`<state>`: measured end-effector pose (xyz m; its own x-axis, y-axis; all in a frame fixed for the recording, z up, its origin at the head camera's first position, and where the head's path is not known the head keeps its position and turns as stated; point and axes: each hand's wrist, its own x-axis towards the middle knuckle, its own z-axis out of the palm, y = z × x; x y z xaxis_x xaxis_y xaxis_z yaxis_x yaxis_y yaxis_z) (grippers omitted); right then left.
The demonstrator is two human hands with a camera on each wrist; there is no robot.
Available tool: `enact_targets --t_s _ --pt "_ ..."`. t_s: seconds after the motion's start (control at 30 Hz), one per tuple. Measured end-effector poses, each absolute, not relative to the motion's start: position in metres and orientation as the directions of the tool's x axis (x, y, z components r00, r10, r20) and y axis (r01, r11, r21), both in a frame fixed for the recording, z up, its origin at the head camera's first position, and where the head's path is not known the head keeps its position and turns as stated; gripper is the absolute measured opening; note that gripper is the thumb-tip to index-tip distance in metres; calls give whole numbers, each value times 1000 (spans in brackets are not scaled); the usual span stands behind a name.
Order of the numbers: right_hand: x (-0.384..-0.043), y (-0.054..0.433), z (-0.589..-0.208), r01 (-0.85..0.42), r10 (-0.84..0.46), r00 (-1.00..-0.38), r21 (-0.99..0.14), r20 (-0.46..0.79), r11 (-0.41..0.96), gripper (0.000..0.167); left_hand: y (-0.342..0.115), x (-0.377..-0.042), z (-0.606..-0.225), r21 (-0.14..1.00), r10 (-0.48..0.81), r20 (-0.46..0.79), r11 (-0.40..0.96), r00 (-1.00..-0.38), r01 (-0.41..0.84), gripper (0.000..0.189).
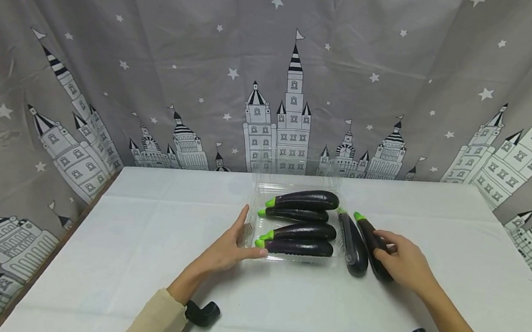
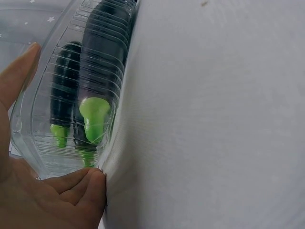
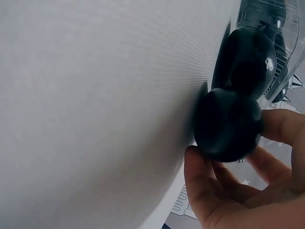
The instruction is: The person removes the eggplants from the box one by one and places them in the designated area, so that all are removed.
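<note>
Several dark eggplants with bright green stem ends lie side by side in a clear plastic container, its lid raised at the back. My left hand spans the container's near left corner, thumb along the front rim and fingers spread against the left side; in the left wrist view its fingertips are down by the tabletop. Right of the container lies another eggplant. Beside that one, my right hand grips an eggplant between thumb and fingers; its rounded end faces the right wrist view.
A white cloth covers the table. Behind it hangs a grey curtain printed with castles and stars. Black wrist devices sit below both hands at the beige sleeves.
</note>
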<state>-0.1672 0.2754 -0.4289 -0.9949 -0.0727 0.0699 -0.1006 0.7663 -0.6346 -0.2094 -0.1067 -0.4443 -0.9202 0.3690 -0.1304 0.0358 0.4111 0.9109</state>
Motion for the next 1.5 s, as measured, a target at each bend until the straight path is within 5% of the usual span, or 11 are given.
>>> enact_targets --t_s 1.5 --pt "-165 275 -429 -146 -129 -989 -691 77 708 47 -106 -210 -446 905 363 -130 423 -923 39 119"
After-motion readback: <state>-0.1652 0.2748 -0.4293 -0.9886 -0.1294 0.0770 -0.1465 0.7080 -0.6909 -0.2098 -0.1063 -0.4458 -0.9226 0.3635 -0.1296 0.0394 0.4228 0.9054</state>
